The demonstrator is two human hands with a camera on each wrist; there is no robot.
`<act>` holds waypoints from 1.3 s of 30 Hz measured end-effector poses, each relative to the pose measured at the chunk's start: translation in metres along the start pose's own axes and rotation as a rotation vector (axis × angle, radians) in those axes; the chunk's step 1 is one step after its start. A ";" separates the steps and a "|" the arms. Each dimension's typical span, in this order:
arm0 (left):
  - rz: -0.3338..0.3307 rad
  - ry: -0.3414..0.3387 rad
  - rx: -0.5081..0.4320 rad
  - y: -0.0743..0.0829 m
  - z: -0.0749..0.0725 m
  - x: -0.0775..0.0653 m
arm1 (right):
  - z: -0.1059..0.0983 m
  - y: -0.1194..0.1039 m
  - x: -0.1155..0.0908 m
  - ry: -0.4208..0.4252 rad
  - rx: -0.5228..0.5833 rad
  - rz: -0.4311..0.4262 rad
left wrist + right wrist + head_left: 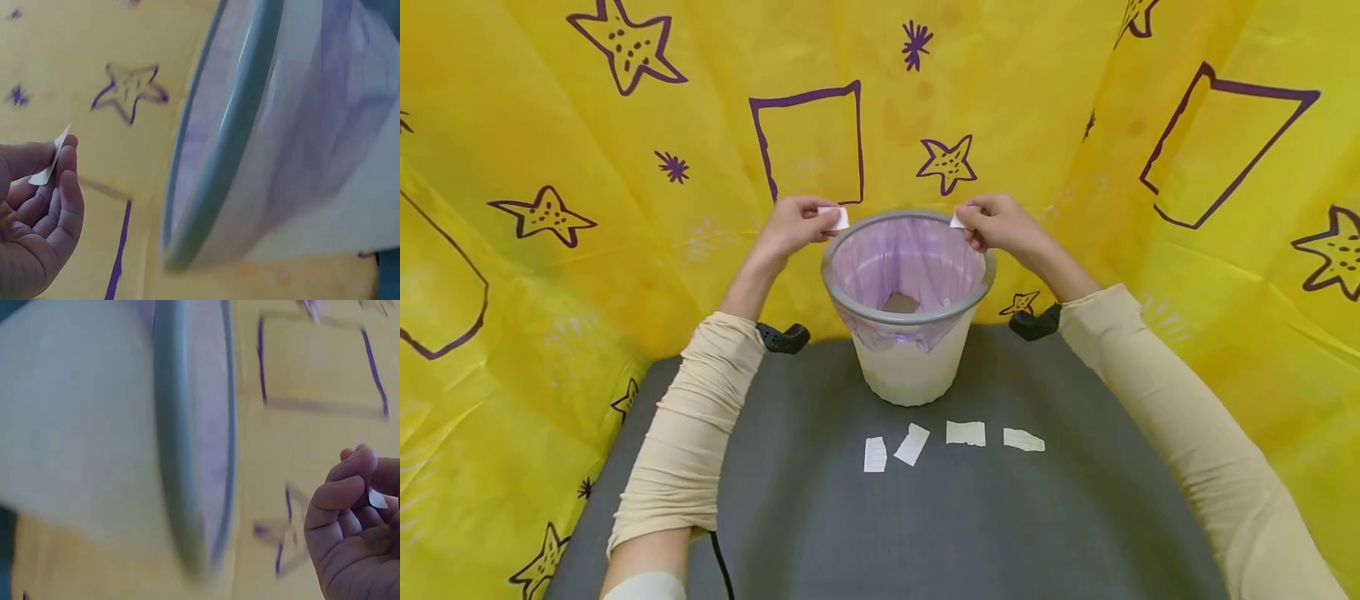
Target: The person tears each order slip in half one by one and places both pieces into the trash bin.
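Note:
My left hand (793, 225) pinches a small white paper piece (837, 218) between thumb and fingers, just outside the left rim of a white trash bin (910, 371). Over the bin's right rim, my right hand (1000, 223) pinches another small paper piece (957, 219). A grey ring (917, 317) runs round the bin's top, with a translucent purple bag (880, 258) lining it. In the left wrist view the paper (53, 156) stands on edge between thumb and fingertips. The right wrist view shows only a corner of the other paper (377, 499); fingers hide the rest.
Several torn paper pieces (966, 433) lie in a row on the dark grey table (880, 533), in front of the bin. Yellow cloth (715, 108) with purple drawings hangs behind and at both sides. A black cable (721, 558) runs beside the left forearm.

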State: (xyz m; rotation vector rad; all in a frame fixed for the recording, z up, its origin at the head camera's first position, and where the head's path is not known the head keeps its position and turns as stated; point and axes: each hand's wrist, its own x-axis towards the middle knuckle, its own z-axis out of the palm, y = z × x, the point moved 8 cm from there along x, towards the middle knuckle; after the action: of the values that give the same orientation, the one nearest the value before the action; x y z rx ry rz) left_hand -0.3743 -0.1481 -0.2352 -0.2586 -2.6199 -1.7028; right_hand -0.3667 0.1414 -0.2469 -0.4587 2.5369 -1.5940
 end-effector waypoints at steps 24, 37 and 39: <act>0.095 -0.104 0.254 0.027 0.069 0.004 | 0.038 -0.023 0.015 0.066 -0.350 -0.125; 0.181 0.083 0.494 0.014 0.036 -0.024 | 0.017 -0.003 -0.011 0.190 -0.651 -0.157; 0.144 0.129 0.529 -0.003 0.022 -0.034 | 0.006 0.011 -0.017 0.214 -0.657 -0.147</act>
State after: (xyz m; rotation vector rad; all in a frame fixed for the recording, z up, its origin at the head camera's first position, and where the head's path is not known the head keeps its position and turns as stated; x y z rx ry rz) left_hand -0.3397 -0.1338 -0.2506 -0.3029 -2.7479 -0.9040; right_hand -0.3507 0.1460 -0.2606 -0.5614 3.2351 -0.8308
